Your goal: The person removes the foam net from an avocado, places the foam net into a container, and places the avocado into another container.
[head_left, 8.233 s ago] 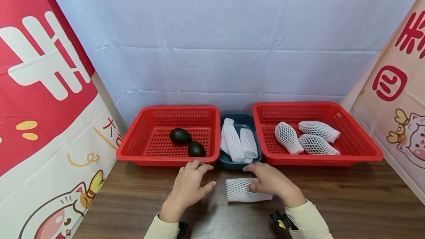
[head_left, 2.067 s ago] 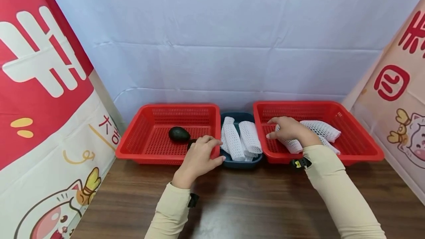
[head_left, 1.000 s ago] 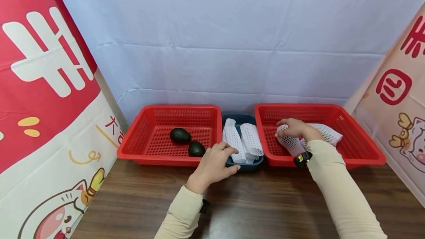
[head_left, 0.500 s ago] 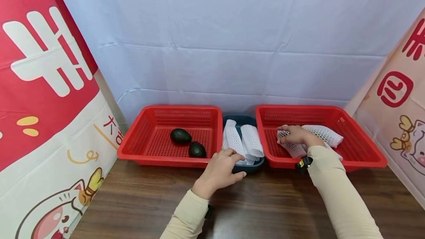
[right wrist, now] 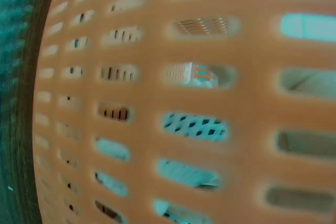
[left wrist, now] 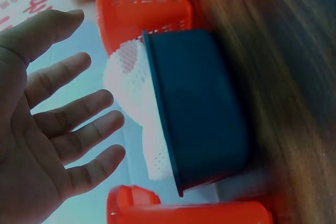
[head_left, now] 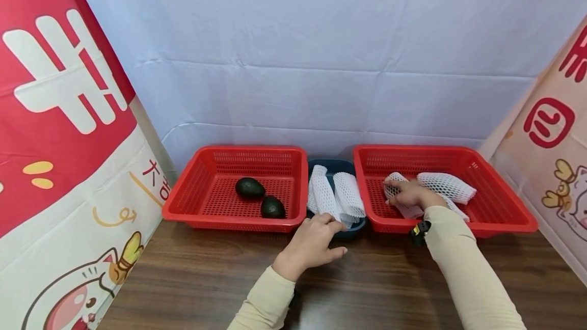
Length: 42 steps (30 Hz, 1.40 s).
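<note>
My right hand (head_left: 410, 195) reaches into the right red basket (head_left: 504, 225) and grips a white foam net sleeve (head_left: 396, 176), its thumb and fingers curled at the sleeve's upper part. Two more foam net sleeves lie partly behind that hand; the rear one (head_left: 447, 186) bulges. In the right wrist view the basket wall (right wrist: 152, 93) hides the hand. My left hand (head_left: 312, 243), fingers spread and holding nothing, hovers at the front of the blue tray (head_left: 350, 232). Inside the tray lie several flat foam net sleeves (head_left: 348, 195). The left wrist view shows the fingers apart from the tray.
On the left, a red basket (head_left: 183, 213) holds two dark avocados (head_left: 249, 188). Both baskets flank the blue tray on a brown wooden table (head_left: 367, 289). A pale cloth (head_left: 275, 65) hangs behind, with printed cloths at both sides.
The net sleeve on the table earlier is gone from there. My right hand has moved into the right basket and taken hold of a sleeve. My left hand has shifted right and toward me.
</note>
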Each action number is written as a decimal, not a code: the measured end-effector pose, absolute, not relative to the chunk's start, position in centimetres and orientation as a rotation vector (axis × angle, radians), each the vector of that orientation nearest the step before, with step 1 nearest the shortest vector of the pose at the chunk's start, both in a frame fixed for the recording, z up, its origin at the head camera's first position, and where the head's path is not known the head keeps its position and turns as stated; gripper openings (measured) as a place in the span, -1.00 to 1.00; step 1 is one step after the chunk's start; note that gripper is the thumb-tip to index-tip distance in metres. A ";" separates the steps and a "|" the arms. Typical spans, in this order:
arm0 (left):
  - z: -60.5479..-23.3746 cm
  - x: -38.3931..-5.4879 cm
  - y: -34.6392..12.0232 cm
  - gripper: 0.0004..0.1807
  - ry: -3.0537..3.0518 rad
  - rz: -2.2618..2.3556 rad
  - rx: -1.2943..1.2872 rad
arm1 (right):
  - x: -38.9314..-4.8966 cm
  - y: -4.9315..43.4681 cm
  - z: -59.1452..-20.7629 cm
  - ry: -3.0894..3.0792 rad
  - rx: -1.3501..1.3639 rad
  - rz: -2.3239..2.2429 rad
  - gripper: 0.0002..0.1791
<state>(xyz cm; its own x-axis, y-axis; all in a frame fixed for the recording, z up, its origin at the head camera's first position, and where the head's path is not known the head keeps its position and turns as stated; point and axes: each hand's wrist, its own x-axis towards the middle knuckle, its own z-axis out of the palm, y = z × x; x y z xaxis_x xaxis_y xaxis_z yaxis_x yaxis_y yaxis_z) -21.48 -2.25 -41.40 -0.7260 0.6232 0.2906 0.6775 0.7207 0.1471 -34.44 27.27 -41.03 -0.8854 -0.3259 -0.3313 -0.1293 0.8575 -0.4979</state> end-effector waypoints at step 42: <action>-39.3 -21.5 -2.5 -0.55 -2.712 -0.393 -1.024 | -33.8 27.5 -39.7 2.841 -0.292 -0.812 -0.35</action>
